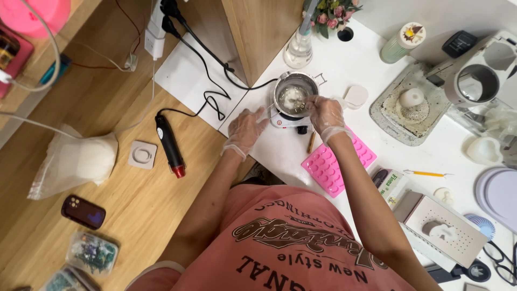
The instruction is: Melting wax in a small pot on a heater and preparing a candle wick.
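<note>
White countertop (285, 153) held a small steel pot (295, 92) of pale, half-melted wax on a little hot plate (284, 119). My gloved right hand (325, 114) pinched something thin over the rim, too small to identify. My gloved left hand (245, 129) lay open beside the plate.

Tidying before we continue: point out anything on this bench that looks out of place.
The black heat tool lies loose on the wooden surface, its cord trailing in loops towards the small hotplate. Otherwise it is only general clutter.
</note>
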